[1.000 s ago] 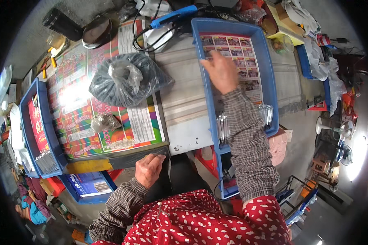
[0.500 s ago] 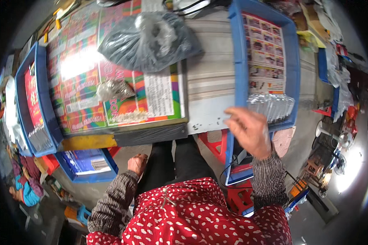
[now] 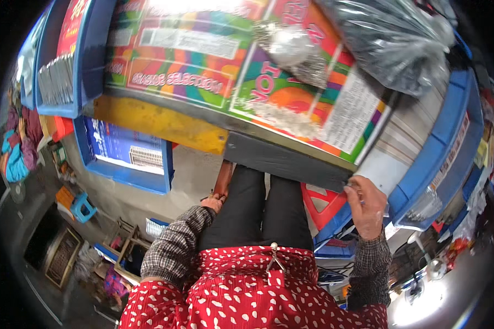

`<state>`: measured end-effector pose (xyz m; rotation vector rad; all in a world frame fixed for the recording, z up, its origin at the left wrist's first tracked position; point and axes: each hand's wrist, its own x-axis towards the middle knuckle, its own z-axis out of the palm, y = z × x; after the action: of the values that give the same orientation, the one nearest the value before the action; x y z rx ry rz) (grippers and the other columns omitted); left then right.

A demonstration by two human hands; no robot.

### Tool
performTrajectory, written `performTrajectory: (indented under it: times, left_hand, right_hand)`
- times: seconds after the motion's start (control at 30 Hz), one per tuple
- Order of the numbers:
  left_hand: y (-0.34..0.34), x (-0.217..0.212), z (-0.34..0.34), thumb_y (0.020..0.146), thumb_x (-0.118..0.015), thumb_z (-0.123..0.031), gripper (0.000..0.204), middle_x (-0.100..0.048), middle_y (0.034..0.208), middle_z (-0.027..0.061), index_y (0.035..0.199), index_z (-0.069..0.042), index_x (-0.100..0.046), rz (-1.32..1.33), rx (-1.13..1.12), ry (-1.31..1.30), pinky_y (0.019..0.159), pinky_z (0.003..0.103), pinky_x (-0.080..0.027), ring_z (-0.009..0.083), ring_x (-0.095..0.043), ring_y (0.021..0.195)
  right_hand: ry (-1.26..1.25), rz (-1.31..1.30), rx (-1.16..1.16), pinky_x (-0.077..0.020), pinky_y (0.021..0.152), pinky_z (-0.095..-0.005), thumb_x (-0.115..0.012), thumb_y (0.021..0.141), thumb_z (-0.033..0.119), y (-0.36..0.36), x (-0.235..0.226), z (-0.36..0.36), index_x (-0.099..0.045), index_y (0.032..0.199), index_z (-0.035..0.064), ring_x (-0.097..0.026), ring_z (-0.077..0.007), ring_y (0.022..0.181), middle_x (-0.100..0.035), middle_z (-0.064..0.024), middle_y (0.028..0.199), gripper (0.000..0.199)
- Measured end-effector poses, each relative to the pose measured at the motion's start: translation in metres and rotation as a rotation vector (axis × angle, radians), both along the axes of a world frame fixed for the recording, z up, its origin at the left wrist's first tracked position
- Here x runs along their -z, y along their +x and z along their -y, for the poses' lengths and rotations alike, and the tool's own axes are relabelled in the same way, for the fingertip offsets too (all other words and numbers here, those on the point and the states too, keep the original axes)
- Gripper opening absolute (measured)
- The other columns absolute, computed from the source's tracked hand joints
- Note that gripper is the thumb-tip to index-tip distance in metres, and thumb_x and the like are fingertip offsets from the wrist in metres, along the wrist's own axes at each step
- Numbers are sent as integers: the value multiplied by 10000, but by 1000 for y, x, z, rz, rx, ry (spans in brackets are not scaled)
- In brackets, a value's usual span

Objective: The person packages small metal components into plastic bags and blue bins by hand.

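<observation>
My left hand (image 3: 213,203) is beside my left thigh under the table edge. Its fingers are closed at the lower end of a narrow brown bar (image 3: 223,178) that looks like wood; the upper end goes out of sight under the table. My right hand (image 3: 366,207) is at the table's front right corner, thumb and fingertips pinched together. A tiny dark thing may be between them, too small to make out. Nearest on the tabletop lie a scatter of small pale pieces (image 3: 282,118) and a clear bag of small shiny parts (image 3: 293,52).
A large grey plastic bag (image 3: 389,49) lies at the back right. Blue trays stand at the right (image 3: 414,189) and left (image 3: 88,60), the left one with clear packs (image 3: 56,81). Below the table is another blue tray (image 3: 125,178), and a red stool (image 3: 321,205) by my right leg.
The view has swung and come closer to the table. My right hand has moved from beside the right tray to the table corner. The brown bar now shows at my left hand.
</observation>
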<state>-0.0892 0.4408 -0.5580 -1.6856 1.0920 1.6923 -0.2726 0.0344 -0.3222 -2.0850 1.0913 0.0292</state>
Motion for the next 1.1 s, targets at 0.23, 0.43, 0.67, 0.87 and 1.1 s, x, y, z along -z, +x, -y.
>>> performTrajectory:
  times: [0.23,0.43,0.67,0.87,1.1]
  left_hand:
    - [-32,23,-22,883,-433,-364,423,-404,1348,108,1258,-179,-500,4,194,-87,931,427,-405,300,-457,1148]
    - [-27,9,26,844,-429,-283,428,-488,1223,143,1233,-112,-479,93,-96,-576,791,494,-478,365,-526,1033]
    - [8,39,97,826,-478,-275,385,-539,1140,115,1140,-60,-540,176,-105,-908,736,451,-489,335,-529,1027]
    - [29,62,159,821,-488,-267,360,-549,1103,114,1109,-60,-551,188,-77,-1010,723,446,-491,329,-541,996]
    - [48,76,216,814,-499,-257,331,-560,1060,114,1072,-59,-563,235,-71,-1098,707,440,-494,322,-554,960]
  right_hand:
    - [47,-14,72,-402,474,-280,-634,751,17,9,15,11,-547,739,-11,-511,-158,490,-514,-94,575,92]
    - [59,-17,45,-364,435,-295,-647,710,74,0,20,23,-542,639,-5,-485,-167,444,-488,-85,514,149]
    - [231,26,59,-400,439,-287,-691,700,54,5,18,32,-562,652,8,-533,-171,449,-538,-95,540,146]
    - [409,-8,51,-447,467,-285,-711,747,89,12,10,44,-591,708,-16,-579,-159,489,-583,-106,583,164]
    - [789,8,253,-436,459,-228,-630,821,35,2,14,54,-602,794,-45,-557,-95,497,-617,-66,622,89]
